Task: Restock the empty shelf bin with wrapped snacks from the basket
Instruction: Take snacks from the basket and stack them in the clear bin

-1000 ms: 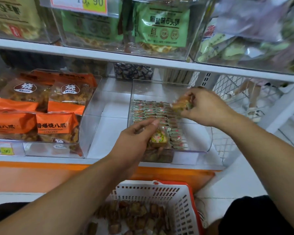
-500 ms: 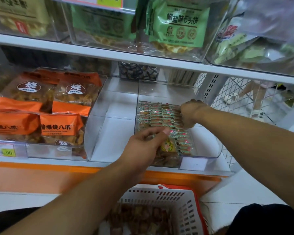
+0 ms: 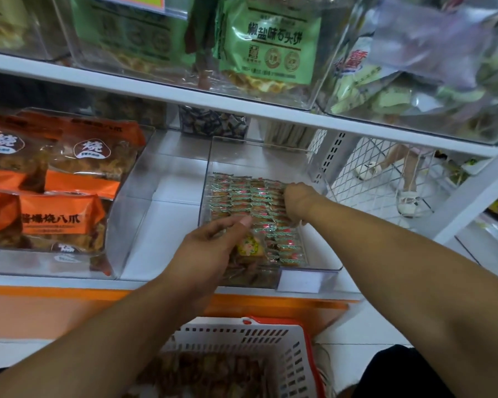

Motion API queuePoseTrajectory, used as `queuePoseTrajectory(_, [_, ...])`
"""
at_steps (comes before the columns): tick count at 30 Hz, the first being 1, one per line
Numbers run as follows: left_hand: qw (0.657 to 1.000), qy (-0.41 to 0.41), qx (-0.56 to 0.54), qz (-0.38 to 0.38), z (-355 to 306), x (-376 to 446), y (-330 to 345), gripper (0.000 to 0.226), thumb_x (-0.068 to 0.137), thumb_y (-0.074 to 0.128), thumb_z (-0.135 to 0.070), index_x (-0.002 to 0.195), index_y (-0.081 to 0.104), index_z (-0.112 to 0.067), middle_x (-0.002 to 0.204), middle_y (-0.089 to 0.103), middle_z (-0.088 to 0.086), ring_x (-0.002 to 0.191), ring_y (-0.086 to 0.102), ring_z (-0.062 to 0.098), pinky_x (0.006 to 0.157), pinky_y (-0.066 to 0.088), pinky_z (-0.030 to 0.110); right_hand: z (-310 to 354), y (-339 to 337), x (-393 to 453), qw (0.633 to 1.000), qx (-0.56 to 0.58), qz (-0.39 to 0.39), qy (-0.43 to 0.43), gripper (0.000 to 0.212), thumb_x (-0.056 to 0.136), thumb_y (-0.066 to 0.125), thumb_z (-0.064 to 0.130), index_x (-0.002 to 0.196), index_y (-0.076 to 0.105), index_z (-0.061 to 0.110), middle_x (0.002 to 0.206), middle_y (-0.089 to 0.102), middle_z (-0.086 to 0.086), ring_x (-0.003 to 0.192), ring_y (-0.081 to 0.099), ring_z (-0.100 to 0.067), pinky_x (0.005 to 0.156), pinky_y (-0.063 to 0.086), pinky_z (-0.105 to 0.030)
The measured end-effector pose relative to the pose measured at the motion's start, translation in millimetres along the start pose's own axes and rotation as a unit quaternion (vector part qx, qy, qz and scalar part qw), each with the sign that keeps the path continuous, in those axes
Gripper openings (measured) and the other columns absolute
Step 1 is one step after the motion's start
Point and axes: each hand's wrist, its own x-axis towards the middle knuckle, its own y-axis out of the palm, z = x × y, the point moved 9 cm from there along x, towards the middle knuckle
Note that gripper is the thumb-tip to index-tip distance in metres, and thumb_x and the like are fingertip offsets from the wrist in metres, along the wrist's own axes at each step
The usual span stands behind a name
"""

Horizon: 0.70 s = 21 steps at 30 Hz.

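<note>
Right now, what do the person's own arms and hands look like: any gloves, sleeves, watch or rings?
Both arms are bare from wrist to the frame edge: no sleeves in view. The left hand and right hand wear no gloves. No watch, bracelet or ring shows on either wrist or on the visible fingers. The right hand's fingers are turned away, so rings there cannot be ruled out.

"What do I see around here?"
"White shelves, one above the other, with an orange strip along the front."
"And below?"
"A white tile floor, and a wire grid at the side."
</note>
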Motion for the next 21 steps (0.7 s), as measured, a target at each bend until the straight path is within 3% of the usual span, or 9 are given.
queuePoseTrajectory(2, [1.000,0.002,0.002,-0.005,1,0,-1,0.042,0.072,0.077,-0.044,0.108,0.077,-0.023,0.100,0.079,0.006,0.088,0.077,0.025,0.064,0.060,0.029,-4,-2,-1,1.000,0.003,0.003,0.016,0.032,0.085,0.072,0.009,0.068,0.045,0.012,0.067,0.052,-0.002,0.065,0.056,-0.019,0.065,0.047,-0.027])
queuePoseTrajectory(4, [1.000,0.004,0.006,-0.007,1,-1,-1,0.041,0.073,0.076,-0.044,0.108,0.077,-0.023,0.101,0.079,0.006,0.090,0.077,0.025,0.067,0.060,0.030,-7,-5,-2,0.999,0.023,-0.012,0.035,0.027,0.084,0.071,0.006,0.070,0.048,0.009,0.073,0.054,-0.006,0.066,0.055,-0.021,0.065,0.046,-0.027])
queuePoseTrajectory(6, [1.000,0.005,0.005,-0.006,1,-1,-2,0.038,0.078,0.075,-0.043,0.109,0.076,-0.023,0.102,0.079,0.007,0.091,0.077,0.025,0.066,0.059,0.029,-7,-8,-2,0.998,0.033,-0.034,0.043,0.013,0.083,0.068,0.003,0.088,0.057,0.007,0.086,0.059,-0.010,0.074,0.057,-0.024,0.066,0.044,-0.029])
queuePoseTrajectory(10, [1.000,0.003,-0.002,-0.002,1,-3,-1,0.035,0.087,0.073,-0.038,0.115,0.074,-0.018,0.101,0.079,0.010,0.084,0.077,0.025,0.063,0.059,0.028,-9,-3,-2,0.995,0.063,-0.067,0.047,0.045,0.086,0.061,-0.001,0.129,0.046,-0.002,0.117,0.061,-0.019,0.107,0.061,-0.035,0.074,0.041,-0.034])
queuePoseTrajectory(14, [1.000,0.007,-0.026,0.006,-5,-9,2,0.036,0.089,0.071,-0.039,0.117,0.073,-0.018,0.102,0.078,0.014,0.077,0.076,0.026,0.061,0.058,0.028,2,-17,-23,0.997,0.044,-0.055,0.009,0.045,0.089,0.057,-0.002,0.132,0.046,0.001,0.124,0.054,-0.021,0.109,0.060,-0.036,0.077,0.044,-0.035])
queuePoseTrajectory(17, [0.998,0.042,-0.040,-0.014,-14,-13,-1,0.041,0.082,0.074,-0.042,0.118,0.072,-0.023,0.106,0.078,0.012,0.091,0.077,0.031,0.072,0.061,0.034,23,-53,-65,0.986,0.111,-0.100,-0.072,0.028,0.094,0.056,0.008,0.122,0.056,0.009,0.121,0.058,-0.016,0.101,0.062,-0.033,0.073,0.045,-0.032])
queuePoseTrajectory(18, [0.997,0.056,-0.048,-0.023,-16,-14,-3,0.042,0.079,0.075,-0.043,0.117,0.073,-0.025,0.107,0.078,0.011,0.095,0.076,0.030,0.076,0.062,0.037,29,-60,-83,0.970,0.201,-0.094,-0.094,0.020,0.097,0.059,0.026,0.113,0.060,0.015,0.116,0.063,-0.010,0.094,0.064,-0.028,0.070,0.047,-0.030])
queuePoseTrajectory(19, [0.996,0.068,-0.049,-0.030,-18,-16,-5,0.043,0.078,0.076,-0.045,0.117,0.072,-0.028,0.108,0.077,0.009,0.098,0.076,0.030,0.081,0.061,0.040,36,-62,-106,0.940,0.321,-0.053,-0.108,0.029,0.094,0.059,0.048,0.106,0.063,0.021,0.108,0.066,-0.002,0.085,0.067,-0.024,0.065,0.050,-0.030])
queuePoseTrajectory(21, [0.995,0.091,-0.027,-0.043,-21,-20,-7,0.048,0.075,0.076,-0.052,0.119,0.071,-0.032,0.114,0.076,0.008,0.105,0.074,0.029,0.091,0.059,0.047,55,-52,-151,0.836,0.531,0.076,-0.116,0.048,0.081,0.062,0.069,0.106,0.065,0.028,0.096,0.069,0.005,0.071,0.070,-0.019,0.050,0.055,-0.032])
